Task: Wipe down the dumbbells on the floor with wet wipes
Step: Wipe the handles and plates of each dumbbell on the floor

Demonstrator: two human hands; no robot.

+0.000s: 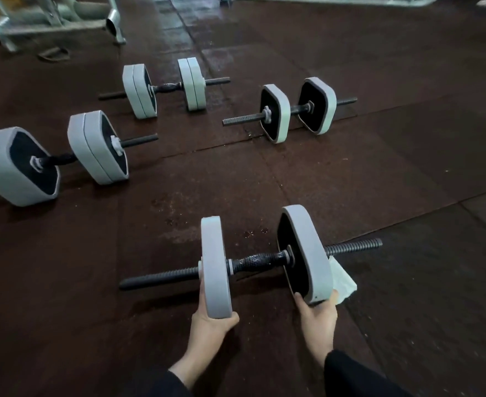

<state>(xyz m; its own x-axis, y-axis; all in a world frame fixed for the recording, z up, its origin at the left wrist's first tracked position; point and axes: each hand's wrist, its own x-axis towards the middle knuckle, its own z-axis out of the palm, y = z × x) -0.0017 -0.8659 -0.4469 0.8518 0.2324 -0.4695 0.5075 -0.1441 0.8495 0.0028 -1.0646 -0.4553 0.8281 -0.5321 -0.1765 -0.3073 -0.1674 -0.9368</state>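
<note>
Four dumbbells are seen on the dark rubber floor (pixel 407 167). The nearest dumbbell (pixel 253 260) is held at both ends: the left hand (pixel 210 316) is curled under the bottom edge of the left plate (pixel 216 265), and the right hand (pixel 319 310) is clamped on the lower corner of the right plate (pixel 307 253). A white wet wipe (pixel 343 282) is pressed between that hand and the plate's outer face. The hands are well apart, one per plate.

Risks, as judged: the plates are gripped only at their lower edges, so a damp rim could slip and the weight could drop onto fingers. If the collar nuts are loose, a plate could slide along the threaded bar (pixel 353 247). The wipe is bunched and could be pinched under the plate against the floor.

Room: open floor lies to the right and in front. The second dumbbell (pixel 52 159) lies to the left, the third dumbbell (pixel 164 87) and fourth dumbbell (pixel 293 110) farther ahead, all well apart from the held one. A metal frame (pixel 52 21) stands at far left.
</note>
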